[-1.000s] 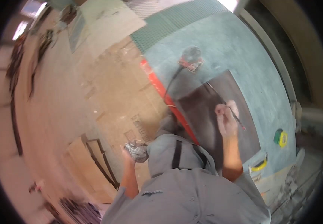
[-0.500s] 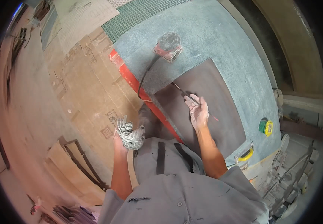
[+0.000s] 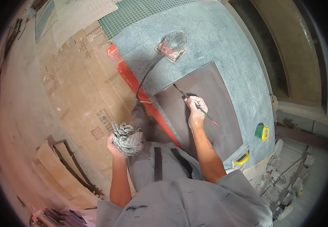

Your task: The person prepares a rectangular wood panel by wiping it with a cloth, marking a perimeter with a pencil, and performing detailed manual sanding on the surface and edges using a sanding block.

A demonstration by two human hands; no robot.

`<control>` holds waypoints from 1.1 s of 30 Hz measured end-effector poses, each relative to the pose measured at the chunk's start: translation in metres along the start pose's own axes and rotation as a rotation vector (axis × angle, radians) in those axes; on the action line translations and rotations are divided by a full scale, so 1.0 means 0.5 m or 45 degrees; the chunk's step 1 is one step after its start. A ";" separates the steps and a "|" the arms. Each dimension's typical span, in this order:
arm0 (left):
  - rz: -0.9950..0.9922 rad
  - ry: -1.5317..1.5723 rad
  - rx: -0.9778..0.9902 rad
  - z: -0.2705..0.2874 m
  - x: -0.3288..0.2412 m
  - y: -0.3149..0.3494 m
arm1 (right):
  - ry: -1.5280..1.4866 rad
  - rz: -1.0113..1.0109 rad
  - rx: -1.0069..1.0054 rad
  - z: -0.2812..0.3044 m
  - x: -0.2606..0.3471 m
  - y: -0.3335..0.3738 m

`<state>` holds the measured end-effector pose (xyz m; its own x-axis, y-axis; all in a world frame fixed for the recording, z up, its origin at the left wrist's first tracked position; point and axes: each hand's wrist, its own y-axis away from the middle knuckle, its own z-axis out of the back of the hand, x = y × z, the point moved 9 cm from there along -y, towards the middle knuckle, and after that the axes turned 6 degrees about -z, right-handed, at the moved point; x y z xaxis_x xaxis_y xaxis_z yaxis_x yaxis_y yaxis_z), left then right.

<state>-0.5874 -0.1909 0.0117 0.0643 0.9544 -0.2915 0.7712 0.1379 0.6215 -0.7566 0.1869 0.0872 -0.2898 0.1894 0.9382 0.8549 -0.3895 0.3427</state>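
Note:
My left hand is closed around a bunched grey-and-white striped cloth, in front of my waist. In my right hand is a thin dark stick, like a pencil or slim brush, with a pinkish-red rear end. Its far end points to the upper left, over the corner of a flat dark brown panel. Whether that end touches the panel, I cannot tell. The panel lies on a blue-grey worktable with a red front edge. White dust coats my right fingers.
Beyond the panel sits a dusty red sander, its dark hose running over the table edge. At right are a green-and-yellow tape measure and a yellow-handled tool. Flattened cardboard covers the floor at left.
My right fingers have closed more firmly on the stick, and the hand has turned over it. The cloth is bunched up more in my left hand. The whole view has shifted slightly.

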 end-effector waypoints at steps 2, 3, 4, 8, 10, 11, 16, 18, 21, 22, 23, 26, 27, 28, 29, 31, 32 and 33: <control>0.020 -0.016 -0.051 0.012 0.006 -0.004 | 0.025 -0.009 0.003 -0.003 0.001 0.001; 0.049 -0.065 -0.112 0.048 0.013 -0.012 | -0.033 -0.040 0.004 -0.005 -0.003 -0.001; 0.027 -0.089 -0.171 0.056 0.012 -0.010 | -0.021 -0.021 0.019 -0.011 0.005 0.002; 0.075 -0.097 -0.178 0.071 0.025 -0.016 | 0.011 -0.010 0.031 -0.011 0.004 0.004; 0.079 -0.102 -0.202 0.059 0.028 -0.013 | -0.011 -0.006 0.046 -0.013 0.006 0.003; 0.074 -0.106 -0.221 0.056 0.028 -0.013 | 0.015 -0.014 0.038 -0.013 0.008 0.003; 0.090 -0.114 -0.207 0.068 0.029 -0.021 | -0.019 -0.088 -0.018 -0.013 0.010 0.003; 0.126 -0.079 -0.230 0.067 0.033 -0.016 | 0.011 -0.071 -0.017 -0.011 0.006 0.002; 0.133 -0.069 -0.227 0.084 0.036 -0.024 | 0.044 -0.050 0.013 -0.012 0.005 0.004; 0.112 -0.087 -0.227 0.086 0.036 -0.026 | 0.053 -0.052 0.036 -0.015 0.005 0.005; 0.112 -0.104 -0.220 0.087 0.037 -0.025 | 0.063 -0.045 0.055 -0.017 0.003 0.005; 0.138 -0.066 -0.161 0.067 0.043 -0.026 | 0.066 -0.060 0.041 -0.015 0.007 0.006; 0.142 -0.074 -0.190 0.064 0.045 -0.023 | 0.042 -0.069 0.023 -0.014 0.006 0.004; 0.144 -0.080 -0.222 0.060 0.048 -0.019 | 0.019 -0.079 0.007 -0.013 0.005 0.002; 0.083 -0.137 -0.291 0.070 0.045 -0.020 | 0.035 -0.077 -0.009 -0.010 0.006 0.002; 0.103 -0.136 -0.252 0.069 0.047 -0.022 | 0.053 -0.057 -0.046 -0.008 0.007 0.001; 0.111 -0.134 -0.248 0.069 0.048 -0.023 | 0.063 -0.043 -0.049 -0.007 0.008 0.000; 0.120 -0.141 -0.240 0.068 0.049 -0.023 | 0.037 -0.044 -0.012 -0.011 0.007 0.002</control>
<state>-0.5733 -0.1783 -0.0274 0.2073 0.9321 -0.2971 0.6270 0.1066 0.7717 -0.7592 0.1822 0.0909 -0.3317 0.1768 0.9267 0.8401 -0.3915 0.3754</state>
